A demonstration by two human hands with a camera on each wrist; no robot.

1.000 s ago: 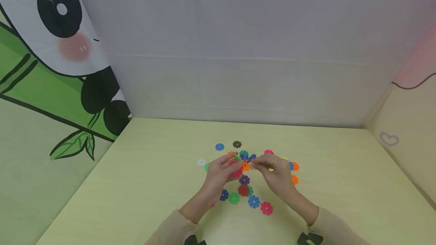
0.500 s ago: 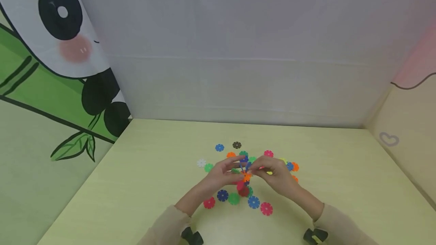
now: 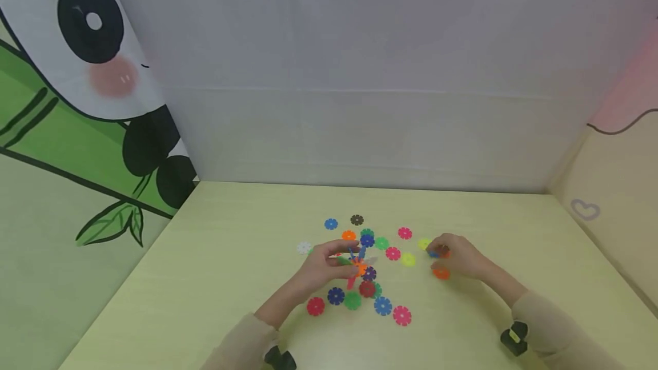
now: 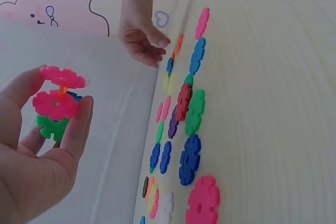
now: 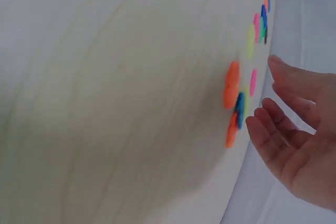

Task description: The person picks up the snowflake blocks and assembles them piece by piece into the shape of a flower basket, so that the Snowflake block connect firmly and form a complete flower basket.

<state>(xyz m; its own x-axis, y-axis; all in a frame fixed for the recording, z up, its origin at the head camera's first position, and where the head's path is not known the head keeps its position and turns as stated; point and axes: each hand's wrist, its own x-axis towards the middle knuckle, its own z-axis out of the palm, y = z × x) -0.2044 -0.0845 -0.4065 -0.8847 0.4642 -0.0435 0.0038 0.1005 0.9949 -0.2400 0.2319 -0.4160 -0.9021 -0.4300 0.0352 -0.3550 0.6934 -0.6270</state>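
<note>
**Pale yellow wood-grain tabletop (image 3: 216, 256) under a creased white cloth backdrop (image 3: 360, 73)**

White cloth fills the upper frame, flanked by a green-and-white printed cartoon panel (image 3: 61, 124) at upper left and a beige-and-pink panel (image 3: 622, 187) bearing a grey heart outline (image 3: 585, 209) at right. Across the tabletop's lower centre lie loose, multicoloured, flower-shaped plastic discs (image 3: 382, 305).

At lower centre, the left hand (image 3: 321, 267) holds a joined cluster of pink, orange, green and blue notched plastic discs (image 4: 55, 103), thumb and fingers clamped on it. Right of centre, the right hand (image 3: 460, 256) hangs over a flat blue plastic disc (image 5: 240, 109) and two bright orange plastic discs (image 5: 231, 85); its thumb and fingers stand apart, with nothing between them. Beige sleeves (image 3: 560, 324) enter from the lower edge.
</note>
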